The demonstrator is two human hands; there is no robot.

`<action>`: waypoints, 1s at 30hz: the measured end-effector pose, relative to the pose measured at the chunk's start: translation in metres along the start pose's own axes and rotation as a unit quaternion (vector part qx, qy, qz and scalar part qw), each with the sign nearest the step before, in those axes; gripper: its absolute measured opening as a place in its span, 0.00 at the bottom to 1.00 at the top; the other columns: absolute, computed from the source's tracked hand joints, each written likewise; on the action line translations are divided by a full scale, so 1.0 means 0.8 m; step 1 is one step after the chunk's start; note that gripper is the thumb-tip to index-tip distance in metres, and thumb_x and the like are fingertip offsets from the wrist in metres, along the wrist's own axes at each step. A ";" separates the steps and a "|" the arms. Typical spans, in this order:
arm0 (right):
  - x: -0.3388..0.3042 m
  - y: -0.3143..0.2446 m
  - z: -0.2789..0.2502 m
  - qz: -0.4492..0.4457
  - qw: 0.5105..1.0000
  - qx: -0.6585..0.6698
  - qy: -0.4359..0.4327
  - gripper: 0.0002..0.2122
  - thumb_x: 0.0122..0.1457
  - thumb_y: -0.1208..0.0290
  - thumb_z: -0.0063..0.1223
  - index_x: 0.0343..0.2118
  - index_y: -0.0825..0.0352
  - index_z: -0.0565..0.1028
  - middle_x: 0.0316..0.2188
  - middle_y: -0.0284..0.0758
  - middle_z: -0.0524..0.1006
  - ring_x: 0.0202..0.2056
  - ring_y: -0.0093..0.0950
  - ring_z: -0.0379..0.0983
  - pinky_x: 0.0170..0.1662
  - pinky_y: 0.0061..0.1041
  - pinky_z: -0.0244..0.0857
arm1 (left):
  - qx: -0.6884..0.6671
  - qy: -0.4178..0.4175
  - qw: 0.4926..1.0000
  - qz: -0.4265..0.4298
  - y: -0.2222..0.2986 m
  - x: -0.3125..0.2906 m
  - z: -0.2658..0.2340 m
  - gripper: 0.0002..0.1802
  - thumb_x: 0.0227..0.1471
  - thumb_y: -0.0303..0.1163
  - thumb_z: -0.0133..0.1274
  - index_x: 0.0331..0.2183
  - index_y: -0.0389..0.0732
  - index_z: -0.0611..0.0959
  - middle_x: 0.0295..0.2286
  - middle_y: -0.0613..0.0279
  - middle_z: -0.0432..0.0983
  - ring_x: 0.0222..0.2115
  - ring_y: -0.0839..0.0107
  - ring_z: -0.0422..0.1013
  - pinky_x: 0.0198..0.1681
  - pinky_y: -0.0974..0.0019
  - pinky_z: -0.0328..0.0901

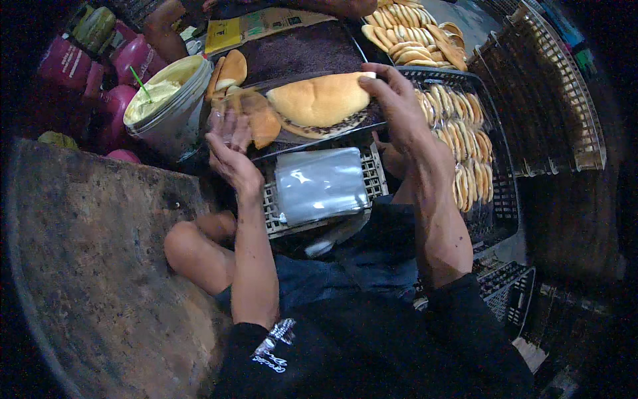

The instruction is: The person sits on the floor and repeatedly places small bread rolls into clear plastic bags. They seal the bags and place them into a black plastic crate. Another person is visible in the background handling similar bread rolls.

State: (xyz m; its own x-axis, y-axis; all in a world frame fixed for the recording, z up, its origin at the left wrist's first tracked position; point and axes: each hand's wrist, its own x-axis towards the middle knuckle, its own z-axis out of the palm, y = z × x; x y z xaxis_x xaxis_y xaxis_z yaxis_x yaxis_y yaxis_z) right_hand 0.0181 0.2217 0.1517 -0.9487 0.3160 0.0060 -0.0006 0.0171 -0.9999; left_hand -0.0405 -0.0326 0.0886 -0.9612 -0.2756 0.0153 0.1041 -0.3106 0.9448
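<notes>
My right hand (402,110) grips the right end of a long split bread roll (322,100) between thumb and fingers. Dark crumbly filling shows along the roll's lower edge, over the near side of a tray of dark filling (302,53). To the left, my left hand (232,143) is raised beside other bread rolls (266,128), its fingers smeared by motion. Whether it holds anything is unclear. Below the roll, a stack of clear plastic bags (320,186) lies on a pale plastic crate (376,174).
A white bucket of pale cream (174,106) with a green stick stands at left, near pink containers (126,60). Bagged rolls fill a black crate (510,193) at right; bare rolls (412,33) lie beyond. A wooden board (106,246) occupies the near left. Another person's arm (332,6) crosses the far edge.
</notes>
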 end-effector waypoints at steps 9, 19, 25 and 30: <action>-0.042 -0.027 0.104 -0.039 0.999 0.002 0.030 0.23 0.61 0.62 0.57 0.54 0.70 0.65 0.50 0.45 0.72 0.51 0.33 0.70 0.53 0.31 0.66 | -0.068 0.038 0.974 -0.215 -0.016 -0.034 0.022 0.25 0.60 0.42 0.52 0.53 0.37 0.72 0.42 0.58 0.76 0.36 0.68 0.76 0.38 0.63 0.75; -0.038 -0.030 0.007 -0.338 0.699 -0.627 0.067 0.25 0.52 0.61 0.58 0.54 0.56 0.69 0.54 0.43 0.70 0.59 0.49 0.62 0.61 0.59 0.49 | -0.084 -0.244 0.951 -0.170 -0.019 -0.051 0.147 0.30 0.59 0.54 0.50 0.51 0.38 0.76 0.48 0.57 0.74 0.47 0.68 0.72 0.50 0.60 0.68; -0.066 0.011 -0.286 -0.056 0.828 -0.508 0.229 0.24 0.51 0.58 0.62 0.51 0.59 0.73 0.41 0.43 0.79 0.42 0.43 0.77 0.43 0.38 0.69 | 0.353 -0.461 0.803 -0.134 -0.040 -0.090 0.179 0.35 0.54 0.61 0.53 0.29 0.31 0.82 0.24 0.54 0.80 0.26 0.68 0.77 0.35 0.65 0.70; -0.163 0.158 -0.483 0.243 0.671 -0.583 0.388 0.23 0.56 0.56 0.57 0.52 0.60 0.71 0.47 0.46 0.77 0.50 0.45 0.72 0.50 0.40 0.67 | 0.673 -0.467 0.561 -0.121 -0.126 -0.099 0.028 0.39 0.49 0.65 0.55 0.18 0.32 0.84 0.14 0.51 0.76 0.21 0.56 0.78 0.28 0.55 0.69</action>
State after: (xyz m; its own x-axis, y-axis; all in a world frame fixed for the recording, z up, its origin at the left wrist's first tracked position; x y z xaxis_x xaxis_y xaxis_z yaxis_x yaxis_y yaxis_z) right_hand 0.2637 0.5496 0.0309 -0.2963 0.9443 0.1432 0.9262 0.3207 -0.1984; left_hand 0.0190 0.0410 -0.0001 -0.6852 0.4186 -0.5960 0.2583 0.9048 0.3386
